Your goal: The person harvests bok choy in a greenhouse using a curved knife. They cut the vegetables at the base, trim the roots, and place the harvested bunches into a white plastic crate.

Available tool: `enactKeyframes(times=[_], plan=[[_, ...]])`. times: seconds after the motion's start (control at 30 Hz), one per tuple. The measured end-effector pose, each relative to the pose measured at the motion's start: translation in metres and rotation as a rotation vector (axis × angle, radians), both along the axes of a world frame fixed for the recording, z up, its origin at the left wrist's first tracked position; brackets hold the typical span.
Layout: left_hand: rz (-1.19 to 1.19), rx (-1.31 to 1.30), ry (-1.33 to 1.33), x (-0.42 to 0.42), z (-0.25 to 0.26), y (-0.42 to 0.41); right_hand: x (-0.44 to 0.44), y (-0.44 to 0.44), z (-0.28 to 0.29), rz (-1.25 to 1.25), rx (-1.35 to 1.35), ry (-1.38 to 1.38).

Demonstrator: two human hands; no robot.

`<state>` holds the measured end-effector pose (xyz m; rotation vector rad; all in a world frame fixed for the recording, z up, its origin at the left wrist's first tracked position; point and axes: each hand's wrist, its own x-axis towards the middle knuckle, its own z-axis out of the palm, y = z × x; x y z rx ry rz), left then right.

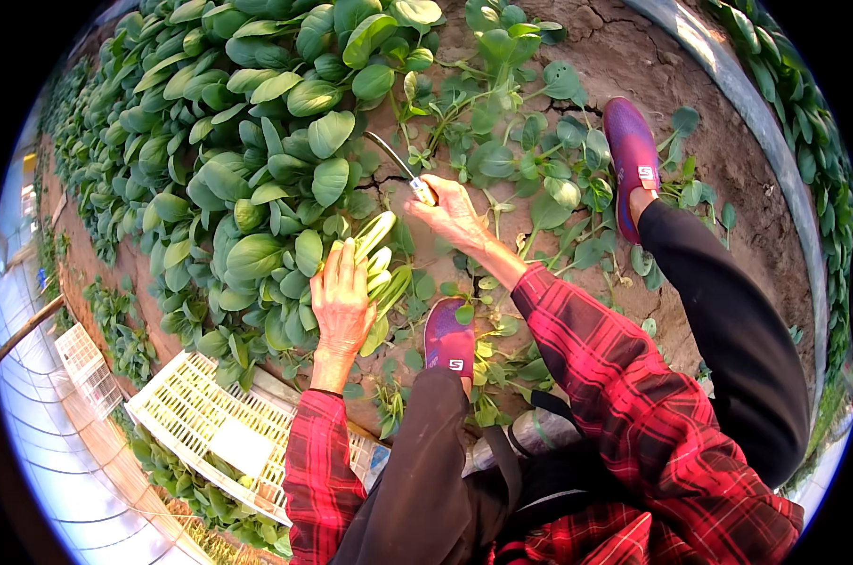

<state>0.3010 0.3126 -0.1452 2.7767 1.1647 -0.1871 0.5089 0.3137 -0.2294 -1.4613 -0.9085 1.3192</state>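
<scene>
My left hand (343,300) is closed over a bunch of leafy greens, like bok choy, whose pale cut stalks (378,261) stick out past my fingers to the right. In my right hand (451,210) is the short handle of a sickle (420,189). Its thin curved blade (391,152) points up and left, close to the edge of the dense standing greens (285,141). The blade is apart from the bunch. My left fingers hide part of the stalks, and the bunch's leaves blend into the plants behind.
A cream plastic crate (207,417) stands at lower left, and a second crate (91,367) lies farther off. Low scattered plants (532,155) grow from cracked soil (567,42) around my purple shoes (449,335). A grey strip (786,120) curves along the right.
</scene>
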Motion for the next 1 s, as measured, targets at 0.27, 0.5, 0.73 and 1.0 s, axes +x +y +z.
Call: enactKeyframes(times=[0.27, 0.5, 0.73, 1.0], plan=[[-0.054, 0.083, -0.099, 0.009, 0.013, -0.025, -0.002, -0.02, 0.022, 0.093, -0.187, 0.435], [-0.136, 0.21, -0.05, 0.045, 0.049, -0.059, 0.018, -0.075, 0.052, -0.201, -0.265, 0.492], [-0.137, -0.131, -0.195, 0.07, 0.104, -0.066, 0.044, -0.091, 0.059, -0.245, -0.172, 0.199], [0.164, -0.307, -0.318, 0.074, 0.072, -0.063, 0.013, -0.092, 0.074, -0.128, -0.196, 0.437]])
